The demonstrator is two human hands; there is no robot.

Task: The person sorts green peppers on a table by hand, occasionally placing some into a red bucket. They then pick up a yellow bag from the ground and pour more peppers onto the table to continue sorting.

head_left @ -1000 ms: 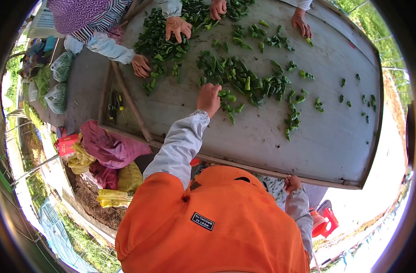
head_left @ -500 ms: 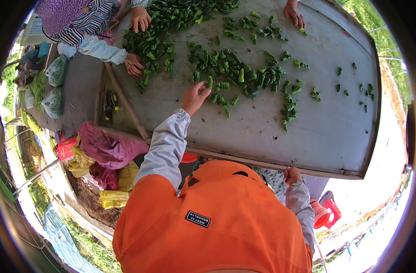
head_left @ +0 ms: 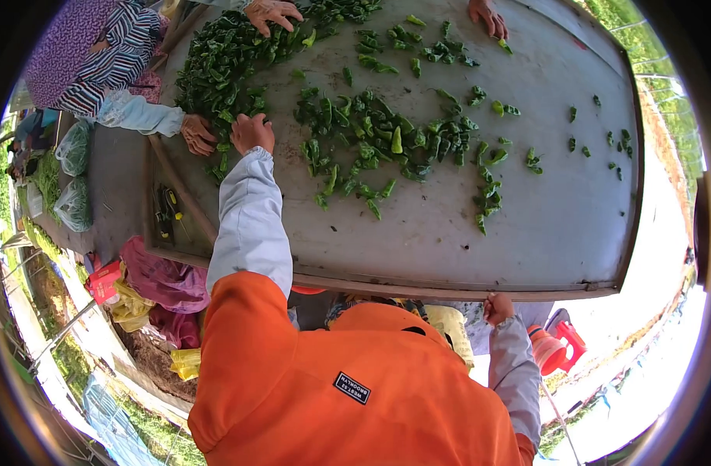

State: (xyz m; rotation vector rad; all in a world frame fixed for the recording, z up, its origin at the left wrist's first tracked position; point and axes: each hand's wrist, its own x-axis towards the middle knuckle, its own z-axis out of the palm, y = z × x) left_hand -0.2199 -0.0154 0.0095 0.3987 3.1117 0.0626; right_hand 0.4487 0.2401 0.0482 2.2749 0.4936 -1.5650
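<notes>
My left hand (head_left: 252, 133) is at the right edge of the big pile of green peppers (head_left: 216, 66), its fingers bent down among them; what they pinch is hidden. My right hand (head_left: 498, 308) is closed on the front edge of the grey table (head_left: 418, 248). A looser band of green peppers (head_left: 397, 140) lies across the middle of the table, with small groups farther right.
A co-worker's hand (head_left: 198, 134) touches the pile just left of mine, and another hand (head_left: 271, 13) is above it. One more hand (head_left: 489, 17) rests at the far edge. Tools (head_left: 169, 210) lie by a wooden bar (head_left: 183, 189). Bags (head_left: 165, 279) stand below left.
My left hand has moved left, away from the middle peppers, where it held a green pepper, to the pile. The upper co-worker's hand has shifted right over the pile. My right hand stays at the edge.
</notes>
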